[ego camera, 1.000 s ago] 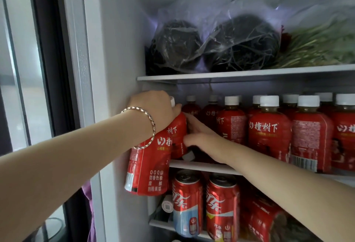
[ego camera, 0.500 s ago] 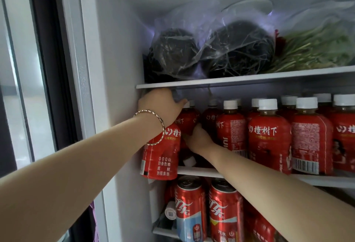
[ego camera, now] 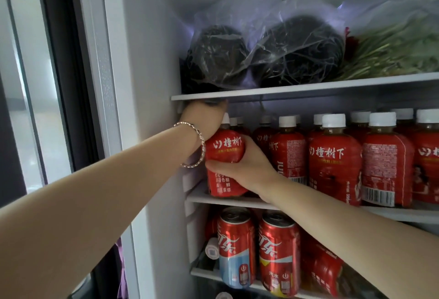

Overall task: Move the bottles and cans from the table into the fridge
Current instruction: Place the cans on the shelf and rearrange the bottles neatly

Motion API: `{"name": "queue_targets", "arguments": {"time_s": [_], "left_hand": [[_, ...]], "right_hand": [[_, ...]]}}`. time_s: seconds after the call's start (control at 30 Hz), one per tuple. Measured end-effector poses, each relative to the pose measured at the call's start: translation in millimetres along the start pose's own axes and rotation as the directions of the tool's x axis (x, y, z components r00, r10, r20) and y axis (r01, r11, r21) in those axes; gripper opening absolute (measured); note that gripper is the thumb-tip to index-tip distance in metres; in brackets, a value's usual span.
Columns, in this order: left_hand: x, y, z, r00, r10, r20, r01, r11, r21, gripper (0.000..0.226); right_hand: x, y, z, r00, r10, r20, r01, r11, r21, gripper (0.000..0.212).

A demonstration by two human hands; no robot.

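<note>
Our right hand (ego camera: 240,165) grasps the red bottle (ego camera: 224,149) at mid-body; our left hand (ego camera: 202,118) clasps its neck. The bottle stands on the middle shelf (ego camera: 204,198), left end, inside the fridge (ego camera: 152,61).

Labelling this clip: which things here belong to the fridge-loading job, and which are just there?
Job: red bottle, held by left hand and right hand; middle shelf; shelved bottles; cola cans.
Just there: bagged dark vegetables; bagged greens; bracelet.
</note>
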State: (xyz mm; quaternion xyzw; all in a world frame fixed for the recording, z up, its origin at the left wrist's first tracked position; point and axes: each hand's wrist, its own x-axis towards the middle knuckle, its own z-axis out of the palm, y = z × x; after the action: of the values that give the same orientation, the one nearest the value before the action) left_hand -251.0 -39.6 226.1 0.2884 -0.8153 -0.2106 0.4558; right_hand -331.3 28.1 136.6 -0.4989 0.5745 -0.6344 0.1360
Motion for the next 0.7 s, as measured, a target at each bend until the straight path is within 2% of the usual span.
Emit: {"name": "queue_targets", "arguments": {"time_s": [0.03, 0.07, 0.1, 0.13, 0.2, 0.27, 0.3, 0.37, 0.43, 0.47, 0.57, 0.63, 0.7], "left_hand": [[-2, -3, 1, 0.998, -0.034, 0.045, 0.037, 0.997, -0.065, 0.042], [-3, -6, 1, 0.993, -0.049, 0.106, 0.053, 0.998, -0.035, 0.045], [-8, -7, 1, 0.979, -0.047, 0.196, 0.042, 0.999, 0.029, 0.049], [-13, -14, 3, 0.972, -0.048, 0.230, 0.008, 0.986, 0.169, 0.052], [-27, -23, 11, 0.948, -0.078, 0.308, -0.024, 0.949, 0.315, 0.052], [-37, -35, 21, 0.966, -0.062, 0.250, -0.035, 0.930, 0.366, 0.050], [-40, -38, 24, 0.980, -0.029, 0.194, -0.053, 0.913, 0.404, 0.049], [-42, -46, 31, 0.990, 0.044, 0.131, -0.100, 0.883, 0.459, 0.046], [-41, -49, 38, 0.991, 0.053, 0.125, -0.112, 0.843, 0.527, 0.047], [-40, -48, 40, 0.991, 0.033, 0.131, -0.100, 0.834, 0.543, 0.047], [-32, -47, 49, 0.994, -0.013, 0.107, -0.044, 0.856, 0.515, 0.043], [-27, -47, 51, 0.996, -0.014, 0.091, -0.034, 0.862, 0.506, 0.040], [-29, -50, 54, 0.996, -0.006, 0.091, -0.042, 0.855, 0.517, 0.038]], "right_hand": [[3, 5, -1, 0.998, -0.008, -0.064, 0.003, 0.998, -0.070, 0.080], [5, 10, -1, 0.993, -0.018, -0.117, 0.002, 0.991, -0.136, 0.085], [7, 14, -1, 0.989, -0.029, -0.148, 0.002, 0.985, -0.175, 0.086], [9, 17, -1, 0.987, -0.023, -0.157, -0.007, 0.982, -0.188, 0.086], [16, 22, 1, 0.996, 0.015, -0.092, -0.042, 0.950, -0.309, 0.087], [26, 23, 1, 0.990, 0.142, -0.009, -0.124, 0.834, -0.537, 0.097], [30, 21, 0, 0.976, 0.219, 0.014, -0.173, 0.805, -0.567, 0.103], [40, 18, -5, 0.937, 0.347, 0.046, -0.292, 0.846, -0.445, 0.110], [48, 18, -10, 0.916, 0.397, 0.064, -0.364, 0.885, -0.289, 0.091], [51, 18, -10, 0.909, 0.412, 0.065, -0.377, 0.878, -0.295, 0.077], [63, 22, -8, 0.884, 0.459, 0.085, -0.391, 0.827, -0.404, 0.059], [72, 22, -7, 0.849, 0.511, 0.136, -0.420, 0.808, -0.413, 0.034], [74, 21, -7, 0.814, 0.556, 0.169, -0.450, 0.787, -0.422, 0.027]]}}
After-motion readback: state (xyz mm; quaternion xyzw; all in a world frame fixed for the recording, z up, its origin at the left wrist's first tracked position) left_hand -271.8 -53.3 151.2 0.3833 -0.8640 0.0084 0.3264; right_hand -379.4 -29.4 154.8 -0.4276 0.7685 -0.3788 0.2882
